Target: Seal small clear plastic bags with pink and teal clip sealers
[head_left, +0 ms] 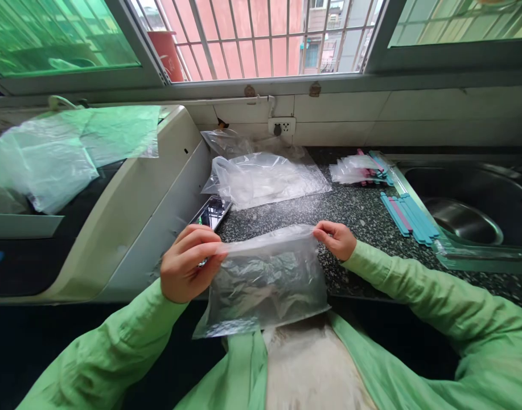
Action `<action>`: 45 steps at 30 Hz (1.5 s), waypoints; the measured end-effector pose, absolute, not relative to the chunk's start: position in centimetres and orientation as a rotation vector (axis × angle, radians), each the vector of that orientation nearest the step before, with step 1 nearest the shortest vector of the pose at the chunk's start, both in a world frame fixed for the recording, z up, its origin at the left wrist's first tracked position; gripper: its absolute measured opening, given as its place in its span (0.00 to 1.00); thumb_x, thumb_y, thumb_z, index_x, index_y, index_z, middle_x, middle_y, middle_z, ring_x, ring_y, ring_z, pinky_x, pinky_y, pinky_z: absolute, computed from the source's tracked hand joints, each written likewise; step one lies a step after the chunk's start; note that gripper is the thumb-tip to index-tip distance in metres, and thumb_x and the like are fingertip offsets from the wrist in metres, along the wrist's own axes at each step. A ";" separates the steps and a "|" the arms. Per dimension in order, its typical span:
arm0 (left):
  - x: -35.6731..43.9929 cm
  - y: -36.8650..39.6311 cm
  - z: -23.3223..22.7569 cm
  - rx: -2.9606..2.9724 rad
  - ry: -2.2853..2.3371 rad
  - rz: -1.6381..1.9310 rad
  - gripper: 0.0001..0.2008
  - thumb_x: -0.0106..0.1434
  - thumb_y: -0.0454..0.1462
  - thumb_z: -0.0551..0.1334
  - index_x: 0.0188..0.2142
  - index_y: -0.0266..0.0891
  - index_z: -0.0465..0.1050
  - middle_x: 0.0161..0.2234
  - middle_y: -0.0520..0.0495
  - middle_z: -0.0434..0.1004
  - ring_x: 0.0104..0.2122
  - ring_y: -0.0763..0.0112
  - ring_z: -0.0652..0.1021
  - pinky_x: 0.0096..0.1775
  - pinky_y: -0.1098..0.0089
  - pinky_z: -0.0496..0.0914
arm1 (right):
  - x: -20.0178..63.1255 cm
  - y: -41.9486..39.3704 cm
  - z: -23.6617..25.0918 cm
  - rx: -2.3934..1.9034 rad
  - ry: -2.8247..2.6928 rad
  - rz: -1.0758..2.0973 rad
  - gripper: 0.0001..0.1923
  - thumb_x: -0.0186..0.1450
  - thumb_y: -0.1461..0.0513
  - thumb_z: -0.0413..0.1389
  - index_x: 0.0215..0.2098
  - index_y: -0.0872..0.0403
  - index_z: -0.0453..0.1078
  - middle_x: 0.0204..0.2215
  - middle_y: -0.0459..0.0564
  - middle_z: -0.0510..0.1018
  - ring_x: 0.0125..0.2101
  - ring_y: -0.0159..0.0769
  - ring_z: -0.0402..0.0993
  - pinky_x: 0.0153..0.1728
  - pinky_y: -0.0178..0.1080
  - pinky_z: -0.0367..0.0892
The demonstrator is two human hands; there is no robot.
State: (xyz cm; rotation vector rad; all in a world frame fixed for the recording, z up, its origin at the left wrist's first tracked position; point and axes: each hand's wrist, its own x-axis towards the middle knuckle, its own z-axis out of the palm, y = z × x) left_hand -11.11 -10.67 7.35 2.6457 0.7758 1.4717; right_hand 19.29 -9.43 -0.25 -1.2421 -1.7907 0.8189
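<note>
A clear plastic bag (pixel 269 279) hangs stretched between my two hands, over the front edge of the counter. My left hand (pixel 192 262) pinches its upper left corner between thumb and fingers. At the upper right corner, my right hand (pixel 335 239) grips the bag with closed fingertips. The bag looks flat and wrinkled, with nothing visible inside. Just behind my left hand lies a phone (pixel 213 212), partly hidden by the fingers. Beyond the held bag, a pile of clear plastic bags (pixel 264 179) rests on the speckled dark counter (pixel 350 213).
Several blue and pink strips (pixel 408 218) lie at the right, with small plastic packets (pixel 354 169) behind them. A metal sink (pixel 465 219) is at far right. A beige appliance (pixel 149 216) with plastic bags (pixel 64 151) on top stands left. A wall socket (pixel 282 126) is at the back.
</note>
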 end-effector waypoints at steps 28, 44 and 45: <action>-8.1 -10.2 9.3 2.515 0.851 1.310 0.04 0.55 0.34 0.59 0.25 0.38 0.69 0.23 0.49 0.70 0.26 0.74 0.69 0.30 0.69 0.67 | 19.2 -7.4 4.2 -0.670 -2.465 -0.244 0.10 0.61 0.60 0.48 0.27 0.52 0.68 0.27 0.47 0.72 0.32 0.34 0.60 0.34 0.39 0.56; -7.9 -10.1 8.1 2.399 0.875 1.365 0.03 0.55 0.33 0.60 0.25 0.36 0.70 0.25 0.48 0.70 0.26 0.75 0.71 0.26 0.75 0.66 | 19.5 -8.2 1.4 -0.795 -2.331 0.099 0.18 0.58 0.49 0.49 0.36 0.55 0.64 0.25 0.48 0.72 0.28 0.33 0.63 0.32 0.37 0.58; -7.8 -10.1 8.1 2.395 0.865 1.361 0.03 0.54 0.33 0.60 0.25 0.36 0.70 0.25 0.48 0.70 0.26 0.75 0.71 0.26 0.75 0.66 | 19.3 -8.3 1.1 -0.810 -2.360 0.049 0.13 0.60 0.53 0.49 0.31 0.54 0.65 0.22 0.47 0.71 0.27 0.32 0.62 0.30 0.37 0.56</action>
